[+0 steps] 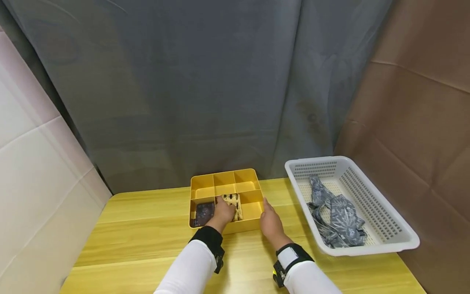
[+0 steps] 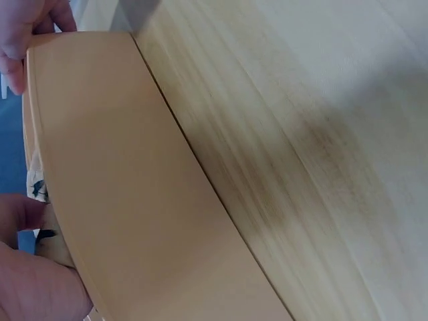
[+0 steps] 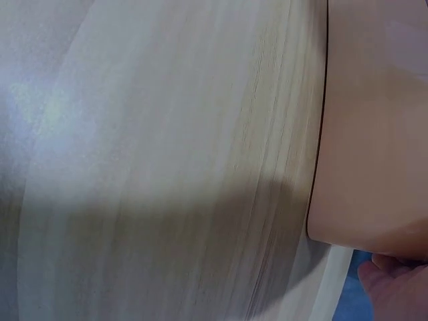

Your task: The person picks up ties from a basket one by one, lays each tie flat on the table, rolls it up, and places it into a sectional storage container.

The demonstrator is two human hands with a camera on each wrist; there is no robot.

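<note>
Patterned cloth [image 1: 233, 204] | in near-middle compartment of yellow tray [image 1: 253, 179], on surface [image 1: 147, 228] | left hand [image 1: 222, 213] on top, fingers curled onto it | right hand [image 1: 271, 222] flat against tray's right corner, holding nothing

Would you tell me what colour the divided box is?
Yellow; the divided box shows best in the head view.

Light wooden table [image 1: 147, 245] with lengthwise grain, filling the lower part of the frame. Directly on it, at lower centre: yellow divided organizer box [image 1: 235, 181], six compartments, two near ones holding folded cloth. At lower right, well apart from the box: white perforated plastic basket [image 1: 382, 212], set at an angle near the table's right edge, holding grey patterned fabric.
</note>
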